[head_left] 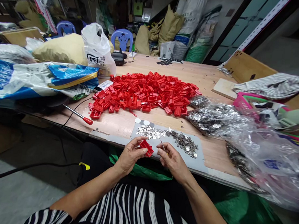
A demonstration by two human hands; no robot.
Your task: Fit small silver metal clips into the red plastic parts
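My left hand (130, 156) is closed around the end of a small red plastic housing (146, 147), its hollow side facing up. Close on the right, my right hand (173, 161) pinches a thin metal tool (162, 145); its exact kind is too small to tell. The tool's tip points up and left, a little apart from the housing. Just beyond my hands, shiny flat metal pieces (150, 132) and darker metal pieces (187, 144) lie on a grey mat (200, 156). Behind them spreads a large heap of red plastic housings (151, 91).
Clear plastic bags of metal pieces (211, 118) crowd the right side. A white shopping bag (99, 49) and a blue-white sack (32, 82) fill the left. A red-tipped lever (79, 115) juts out at the front left edge. Green cloth or sacking (147, 172) hangs below.
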